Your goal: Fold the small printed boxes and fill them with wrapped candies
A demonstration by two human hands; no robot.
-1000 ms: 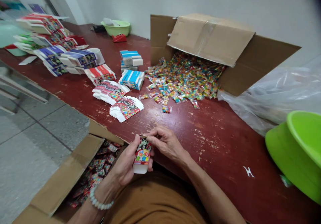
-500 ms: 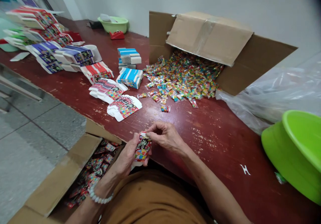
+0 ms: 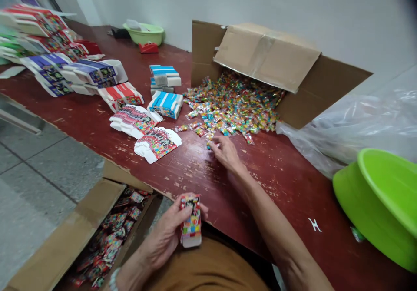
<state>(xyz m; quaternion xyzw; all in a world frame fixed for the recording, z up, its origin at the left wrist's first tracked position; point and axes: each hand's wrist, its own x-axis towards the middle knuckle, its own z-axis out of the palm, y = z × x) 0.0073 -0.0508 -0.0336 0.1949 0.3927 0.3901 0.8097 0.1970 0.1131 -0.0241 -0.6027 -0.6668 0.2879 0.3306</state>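
My left hand [image 3: 169,226] is wrapped round a small printed candy box [image 3: 190,219], red with a cartoon figure; a white flap shows at the end closest to my body. Out over the table, my right hand [image 3: 225,153] pinches a small clear packet of coloured candies [image 3: 209,145], mostly covered by the fingertips. Just beyond it, a heap of candy packets [image 3: 234,108] spills from a tipped cardboard carton [image 3: 267,56]. Two fanned stacks of flat red boxes, the nearer stack [image 3: 158,144] among them, lie to the left of my right hand.
Below the table edge, an open carton [image 3: 74,226] holds many filled-looking boxes. Strapped bundles of blue [image 3: 165,104], red and purple cartons line the left side. A lime-green basin [image 3: 374,200] and clear plastic sheeting [image 3: 345,126] are at the right.
My right hand has left the box's top end and reached forward to a loose candy packet. The box in my left hand has come closer to my body, its other end now showing a flap.
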